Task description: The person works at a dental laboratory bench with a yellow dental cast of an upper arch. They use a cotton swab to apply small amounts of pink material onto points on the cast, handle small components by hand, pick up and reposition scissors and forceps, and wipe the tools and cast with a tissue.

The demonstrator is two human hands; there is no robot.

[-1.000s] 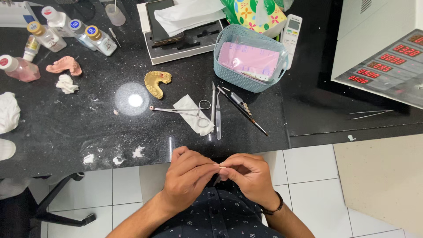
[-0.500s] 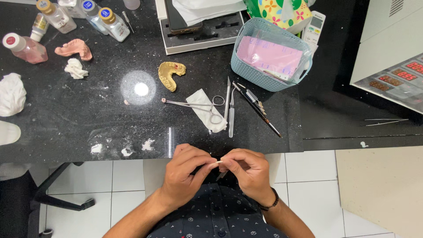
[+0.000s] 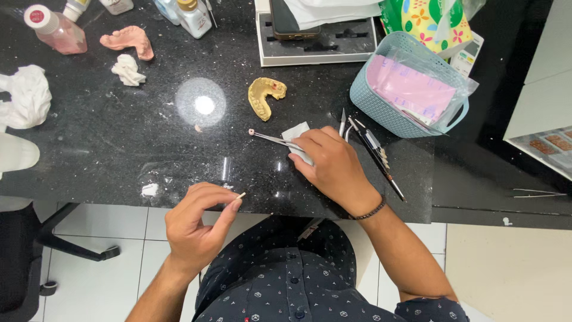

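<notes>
Black countertop (image 3: 119,149): L hand (image 3: 193,226) pinches tooth (image 3: 241,195), R hand (image 3: 333,164) on tweezers (image 3: 271,139).

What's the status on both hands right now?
Left hand pinches small pale piece in fingers. Right hand on metal instrument over black counter. Nothing between them.

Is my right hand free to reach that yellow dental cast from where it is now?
Probably yes. The right hand rests on the metal tool, and the yellow dental cast lies just beyond on the bare black counter, nothing between.
</notes>
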